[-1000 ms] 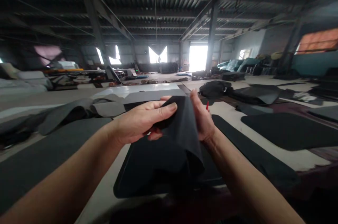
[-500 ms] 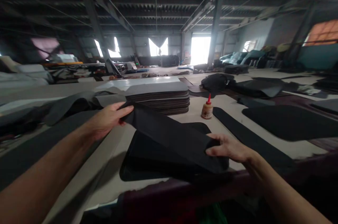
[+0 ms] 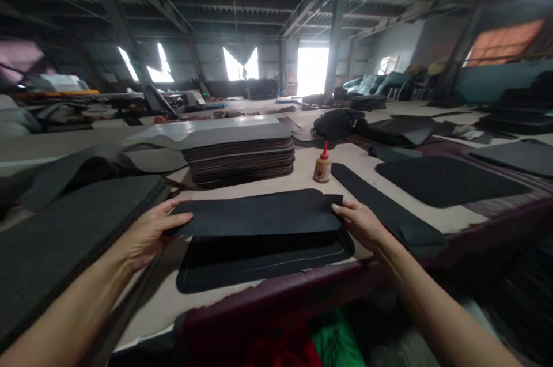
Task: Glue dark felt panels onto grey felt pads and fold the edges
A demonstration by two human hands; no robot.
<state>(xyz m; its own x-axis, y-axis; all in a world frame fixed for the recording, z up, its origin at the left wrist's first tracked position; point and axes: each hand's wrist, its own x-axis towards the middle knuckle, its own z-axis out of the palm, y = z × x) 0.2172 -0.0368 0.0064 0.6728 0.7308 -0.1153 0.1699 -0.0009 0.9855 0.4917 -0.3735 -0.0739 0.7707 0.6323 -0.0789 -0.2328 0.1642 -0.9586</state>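
My left hand [image 3: 158, 229] pinches the left end of a dark rectangular strip of sheet material [image 3: 263, 216], thumb on top. At its right end, my right hand [image 3: 358, 222] grips the corner between thumb and fingers. The strip is stretched level between both hands, over a black panel with rounded corners [image 3: 268, 269]. A thin pale line, perhaps glue, runs along the near part of that panel. Behind the right end stands a small bottle [image 3: 322, 170] with brownish contents and a red nozzle.
A thick stack of dark sheets [image 3: 242, 156] stands behind the strip. Right of the bottle lie a long dark strip [image 3: 380, 200] and a rounded black panel [image 3: 449, 180]. Large dark sheets [image 3: 78, 240] cover the left side. Maroon cloth [image 3: 268, 303] hangs along the table's front edge.
The strip has gone from slanting down to the right to lying level between my hands. My left hand came down and my right hand rose slightly. The view shifted rightward.
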